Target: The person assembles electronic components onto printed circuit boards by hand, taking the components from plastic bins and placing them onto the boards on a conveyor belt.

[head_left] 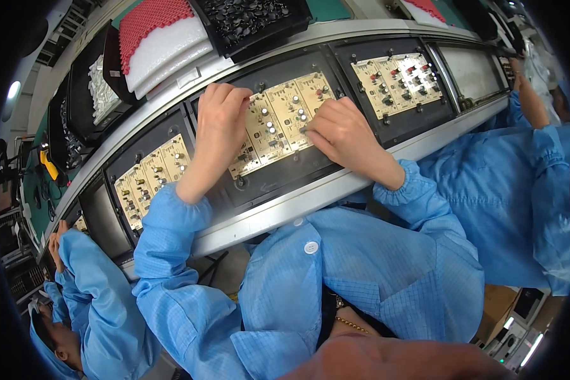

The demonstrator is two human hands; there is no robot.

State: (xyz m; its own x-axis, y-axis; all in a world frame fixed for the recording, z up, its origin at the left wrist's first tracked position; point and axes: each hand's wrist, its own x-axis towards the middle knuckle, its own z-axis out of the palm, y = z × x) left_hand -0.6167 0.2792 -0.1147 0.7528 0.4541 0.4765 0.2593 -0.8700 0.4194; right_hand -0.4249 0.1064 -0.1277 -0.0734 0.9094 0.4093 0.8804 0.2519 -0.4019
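A cream circuit board panel [278,117] lies in a black carrier tray [269,187] on the line before me. Small capacitors and other parts stand up from it. Over its left part, my left hand [223,120] is bent down with its fingers pressed together near the far edge. My right hand [347,134] is closed over the right part, thumb and fingertips pinched close to the board. Whatever is in the fingertips of either hand is too small or hidden to make out.
Neighbouring carriers hold a left board panel [149,177] and a right board panel [399,82]. Beyond the metal rail [247,231] stand a bin of black parts [253,25], red foam [152,25] and a bin of white parts [101,88]. Co-workers in blue sit on both sides.
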